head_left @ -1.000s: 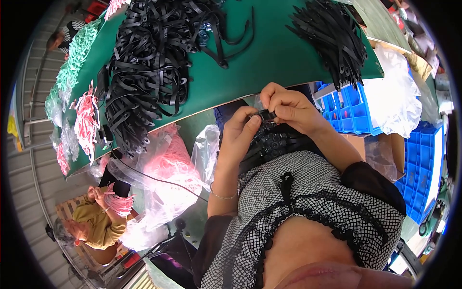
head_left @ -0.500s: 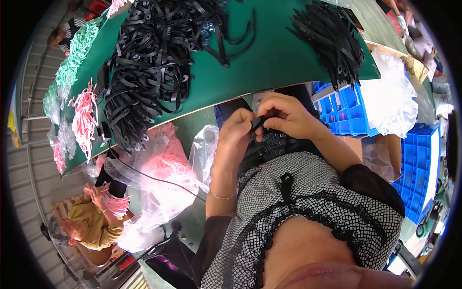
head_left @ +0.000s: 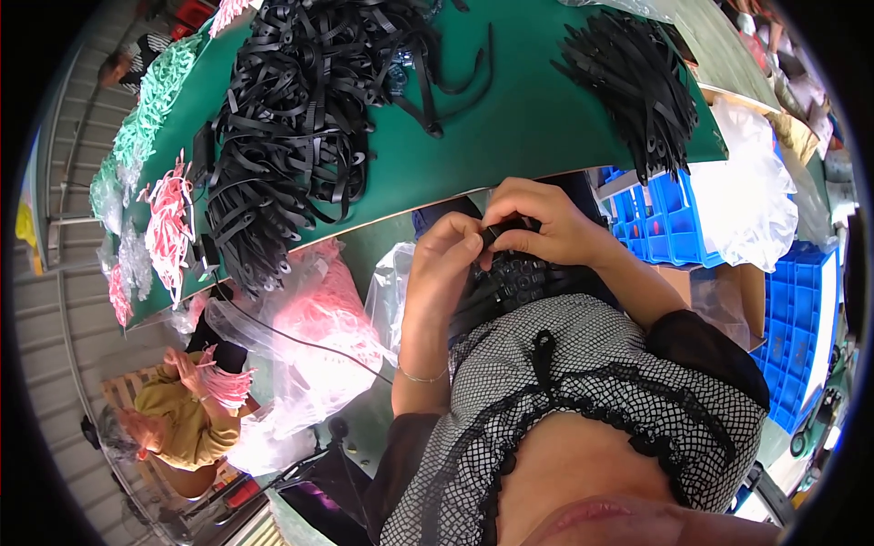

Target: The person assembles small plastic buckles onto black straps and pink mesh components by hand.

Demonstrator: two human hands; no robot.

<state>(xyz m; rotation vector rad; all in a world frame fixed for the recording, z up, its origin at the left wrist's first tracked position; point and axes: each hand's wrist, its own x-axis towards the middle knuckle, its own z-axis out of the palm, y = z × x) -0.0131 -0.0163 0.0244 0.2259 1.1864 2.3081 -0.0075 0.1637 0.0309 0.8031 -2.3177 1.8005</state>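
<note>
Just beyond my lap, my left hand (head_left: pixel 446 250) and my right hand (head_left: pixel 549 224) meet with fingers pinched on a small piece of black strap (head_left: pixel 496 234). Most of that strap is hidden by my fingers. More black straps (head_left: pixel 523 278) lie across my lap under my hands. On the green table (head_left: pixel 496 91) ahead, a large tangled heap of black straps (head_left: pixel 291 118) spreads at the left. A flatter bundle of black straps (head_left: pixel 630 91) rests at the right end.
Blue crates (head_left: pixel 669 218) with a white plastic bag (head_left: pixel 751 182) stand at my right, beside a cardboard box (head_left: pixel 751 296). Clear bags of pink straps (head_left: pixel 328 309) sit left of me. Pink straps (head_left: pixel 168 223) and green straps (head_left: pixel 155 100) line the table's left end. Another person (head_left: pixel 187 414) sits at lower left.
The view has shifted slightly, so the table sits lower and to the right. My fingers have changed position a little around the strap, and both hands remain together.
</note>
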